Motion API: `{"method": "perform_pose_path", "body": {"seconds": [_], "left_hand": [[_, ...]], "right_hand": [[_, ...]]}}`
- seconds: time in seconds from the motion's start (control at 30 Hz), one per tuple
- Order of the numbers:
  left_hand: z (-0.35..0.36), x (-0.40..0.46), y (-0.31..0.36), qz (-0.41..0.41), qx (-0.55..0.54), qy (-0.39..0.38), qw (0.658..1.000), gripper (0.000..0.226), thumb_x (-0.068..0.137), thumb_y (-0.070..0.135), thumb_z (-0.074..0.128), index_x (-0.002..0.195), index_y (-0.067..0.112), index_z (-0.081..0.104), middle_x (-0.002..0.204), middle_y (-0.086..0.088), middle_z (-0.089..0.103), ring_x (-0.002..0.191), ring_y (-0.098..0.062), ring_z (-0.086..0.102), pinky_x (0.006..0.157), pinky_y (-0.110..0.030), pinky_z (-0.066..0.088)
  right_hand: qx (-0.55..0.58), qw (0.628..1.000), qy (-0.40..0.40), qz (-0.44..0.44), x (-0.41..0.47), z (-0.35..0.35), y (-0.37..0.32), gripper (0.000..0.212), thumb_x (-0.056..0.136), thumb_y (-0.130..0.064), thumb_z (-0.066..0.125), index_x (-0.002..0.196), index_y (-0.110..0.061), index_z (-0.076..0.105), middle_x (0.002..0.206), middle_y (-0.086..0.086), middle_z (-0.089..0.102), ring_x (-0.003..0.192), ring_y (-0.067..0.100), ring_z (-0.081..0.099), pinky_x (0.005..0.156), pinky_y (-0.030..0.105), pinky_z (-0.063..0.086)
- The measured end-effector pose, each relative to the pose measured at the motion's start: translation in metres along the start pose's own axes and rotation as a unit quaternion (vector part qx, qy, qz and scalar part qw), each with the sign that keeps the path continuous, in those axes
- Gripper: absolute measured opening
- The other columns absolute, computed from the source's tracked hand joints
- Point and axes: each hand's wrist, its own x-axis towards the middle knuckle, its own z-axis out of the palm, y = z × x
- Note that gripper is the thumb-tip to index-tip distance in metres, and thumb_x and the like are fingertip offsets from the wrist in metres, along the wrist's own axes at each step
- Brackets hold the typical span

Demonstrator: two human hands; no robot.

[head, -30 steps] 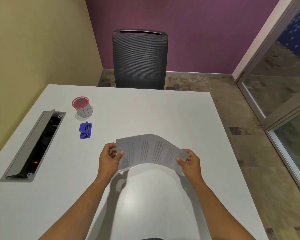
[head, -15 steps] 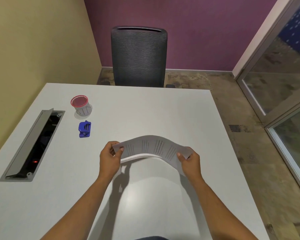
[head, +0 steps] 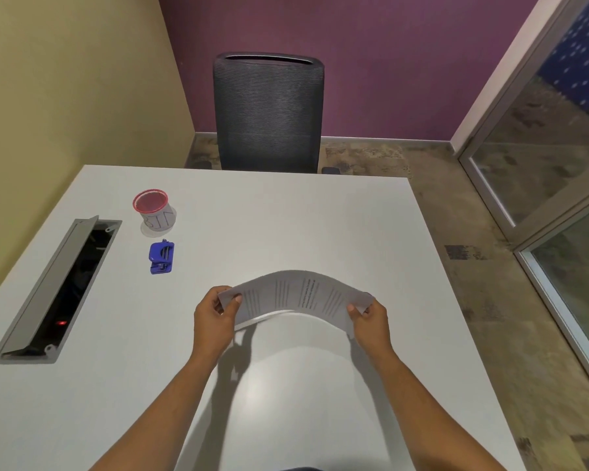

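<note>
A printed sheet of paper point(head: 296, 297) arches upward above the white table point(head: 320, 219), held in the air by both hands. My left hand point(head: 215, 321) pinches its left edge between thumb and fingers. My right hand point(head: 369, 321) pinches the right edge the same way. The sheet bows up in the middle and casts a curved shadow on the tabletop below.
A small blue hole punch point(head: 161, 256) lies left of the paper. Behind it stands a red-rimmed cup point(head: 153, 209) with writing on its side. An open cable tray point(head: 58, 290) is set into the table's left side. A dark mesh chair point(head: 268, 112) stands at the far edge.
The sheet has tipped from facing me to lying flatter and lower over the table, still arched. Both hands keep their grip on its edges.
</note>
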Motion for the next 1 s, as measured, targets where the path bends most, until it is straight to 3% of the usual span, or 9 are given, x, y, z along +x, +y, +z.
{"method": "perform_pose_path", "body": {"seconds": [0.23, 0.33, 0.43, 0.5, 0.53, 0.63, 0.73, 0.83, 1.0], "left_hand": [[-0.001, -0.006, -0.015, -0.030, 0.032, -0.014, 0.999, 0.013, 0.086, 0.013, 0.070, 0.096, 0.020, 0.064, 0.094, 0.000, 0.069, 0.090, -0.022, 0.065, 0.078, -0.036, 0.052], [0.000, -0.005, -0.010, -0.023, 0.031, -0.013, 0.999, 0.016, 0.087, 0.011, 0.067, 0.091, 0.025, 0.065, 0.093, 0.002, 0.069, 0.090, -0.021, 0.063, 0.076, -0.035, 0.049], [-0.001, -0.004, 0.000, -0.029, -0.004, -0.023, 0.999, 0.022, 0.087, 0.011, 0.068, 0.085, 0.032, 0.064, 0.092, 0.006, 0.068, 0.085, -0.016, 0.061, 0.073, -0.031, 0.047], [0.000, -0.004, 0.007, -0.041, -0.031, -0.028, 0.998, 0.021, 0.087, 0.010, 0.067, 0.086, 0.031, 0.065, 0.092, 0.006, 0.069, 0.084, -0.015, 0.062, 0.072, -0.028, 0.049], [0.000, -0.004, 0.011, -0.044, -0.043, -0.028, 0.998, 0.020, 0.087, 0.009, 0.067, 0.087, 0.029, 0.066, 0.092, 0.005, 0.069, 0.084, -0.014, 0.063, 0.072, -0.028, 0.050], [0.002, -0.004, 0.019, -0.051, -0.085, -0.030, 0.995, 0.014, 0.089, 0.010, 0.066, 0.097, 0.022, 0.068, 0.097, 0.001, 0.072, 0.087, -0.012, 0.067, 0.077, -0.031, 0.052], [0.006, -0.005, 0.027, -0.075, -0.120, -0.034, 0.989, 0.015, 0.092, 0.016, 0.064, 0.106, 0.016, 0.069, 0.101, -0.004, 0.075, 0.091, -0.020, 0.071, 0.079, -0.036, 0.055], [0.012, -0.011, 0.034, -0.102, -0.158, -0.047, 0.981, 0.011, 0.095, 0.018, 0.060, 0.099, 0.021, 0.070, 0.092, -0.003, 0.076, 0.083, -0.023, 0.071, 0.074, -0.042, 0.055], [0.022, -0.025, 0.036, -0.129, -0.200, -0.057, 0.970, 0.013, 0.095, 0.019, 0.060, 0.102, 0.026, 0.068, 0.092, -0.001, 0.077, 0.082, -0.018, 0.073, 0.070, -0.034, 0.058]], "right_hand": [[-0.019, 0.997, -0.050, 0.047, -0.001, 0.002, 0.018, 0.040, 0.095, 0.006, 0.049, 0.129, -0.014, 0.053, 0.116, 0.004, 0.064, 0.104, 0.018, 0.061, 0.081, 0.019, 0.050], [-0.010, 0.998, -0.042, 0.052, -0.001, 0.002, 0.017, 0.039, 0.094, 0.004, 0.054, 0.127, -0.016, 0.051, 0.118, 0.007, 0.063, 0.105, 0.019, 0.061, 0.090, 0.029, 0.049], [0.004, 0.998, -0.010, 0.068, -0.003, -0.001, 0.017, 0.038, 0.091, 0.002, 0.060, 0.124, -0.013, 0.047, 0.110, 0.008, 0.060, 0.099, 0.022, 0.060, 0.083, 0.025, 0.050], [0.037, 0.995, 0.013, 0.091, -0.006, -0.005, 0.019, 0.050, 0.090, 0.000, 0.063, 0.132, -0.016, 0.040, 0.109, 0.001, 0.054, 0.094, 0.015, 0.057, 0.069, 0.013, 0.048], [0.068, 0.991, 0.017, 0.111, -0.008, -0.007, 0.019, 0.060, 0.091, -0.002, 0.064, 0.140, -0.019, 0.034, 0.115, -0.001, 0.050, 0.097, 0.013, 0.055, 0.070, 0.013, 0.048], [0.181, 0.965, -0.010, 0.189, -0.014, -0.012, 0.023, 0.081, 0.093, -0.008, 0.064, 0.152, -0.028, 0.013, 0.127, -0.002, 0.045, 0.119, 0.022, 0.051, 0.102, 0.038, 0.045], [0.277, 0.932, -0.053, 0.228, -0.020, -0.013, 0.034, 0.070, 0.094, -0.006, 0.061, 0.151, -0.021, 0.023, 0.136, 0.006, 0.050, 0.123, 0.026, 0.052, 0.112, 0.049, 0.037], [0.337, 0.910, -0.141, 0.194, -0.025, -0.008, 0.028, 0.059, 0.089, -0.008, 0.062, 0.143, -0.016, 0.041, 0.143, 0.013, 0.053, 0.130, 0.026, 0.053, 0.114, 0.052, 0.034], [0.375, 0.903, -0.173, 0.116, -0.019, -0.001, -0.001, 0.061, 0.091, -0.007, 0.058, 0.147, -0.016, 0.037, 0.142, 0.015, 0.054, 0.132, 0.031, 0.050, 0.115, 0.052, 0.033]]}}
